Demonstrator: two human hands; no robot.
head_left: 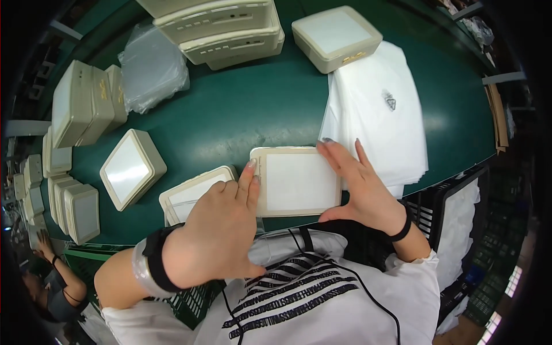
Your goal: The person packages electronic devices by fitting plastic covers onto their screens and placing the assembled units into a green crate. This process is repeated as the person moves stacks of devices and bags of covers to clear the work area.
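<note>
A flat beige device [303, 183] with a white rectangular front panel lies face up on the green table before me. My right hand [368, 192] spans its right end, thumb at the near edge and fingertips at the far edge. Along the device's left edge rest the fingertips of my left hand [215, 236]; the thumb of that hand stands away from it. Partly covered by my left hand is another beige device [198, 187], with clear film over part of its panel. A stack of white bags [374, 109] lies just beyond my right hand.
One beige device [326, 34] sits on the bags' far end. More stand stacked at the back [230, 34] and left [80, 109], and one [127, 172] stands nearer. Clear plastic bags [150, 69] lie between stacks. A black crate [443, 218] is at right; a co-worker's hand [43, 244] shows far left.
</note>
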